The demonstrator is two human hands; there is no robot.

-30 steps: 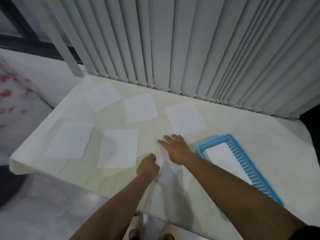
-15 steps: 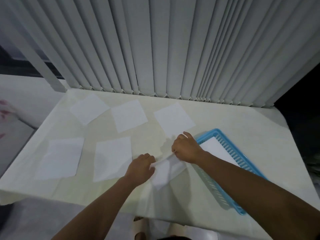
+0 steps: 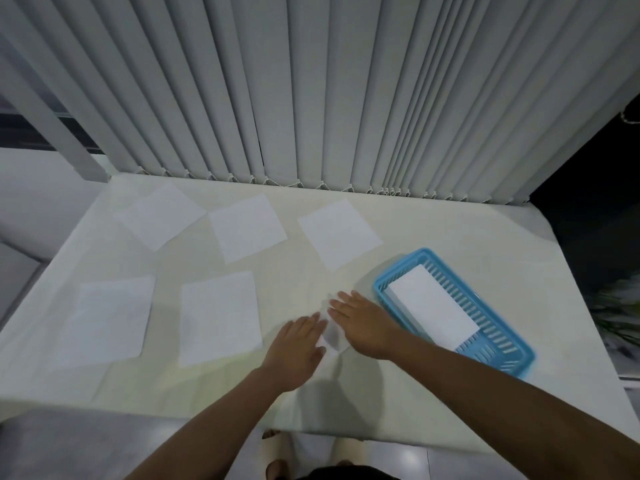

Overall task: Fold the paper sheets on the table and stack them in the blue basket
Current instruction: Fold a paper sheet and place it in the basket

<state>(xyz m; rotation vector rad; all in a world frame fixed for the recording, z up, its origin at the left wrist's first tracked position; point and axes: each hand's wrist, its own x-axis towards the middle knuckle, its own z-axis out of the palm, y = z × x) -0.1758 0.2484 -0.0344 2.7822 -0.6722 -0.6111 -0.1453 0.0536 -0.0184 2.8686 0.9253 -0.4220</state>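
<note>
- Head view: both hands lie palm-down, side by side, on a cream-covered table (image 3: 433,244), near its front edge.
- The left hand (image 3: 296,344) is flat with its fingers stretched out and close together, not pinching anything; it presses down on the left part of a small folded paper (image 3: 330,336).
- The right hand (image 3: 363,323) is likewise flat, fingers extended and slightly fanned, pressing on the right part of the same paper; it grips nothing.
- Only a narrow strip of the folded paper shows in the gap between the two hands, with a bit of its edge poking out past the fingertips; the rest is hidden beneath the palms.
- The blue basket (image 3: 505,355) sits just to the right of the right hand, slanted on the table, apart from the wrist.
- Inside the basket lies a folded white stack (image 3: 433,306), flat on the bottom.
- Five unfolded sheets lie flat on the table to the left and beyond the hands: a far-left sheet (image 3: 161,216), a far-middle sheet (image 3: 247,228), a far-right sheet (image 3: 339,233), a near-left sheet (image 3: 110,320) and a near-middle sheet (image 3: 220,317).
- The near-middle sheet lies just beside the left hand without touching it.
- Grey vertical blinds (image 3: 311,88) hang behind the table's far edge.
</note>
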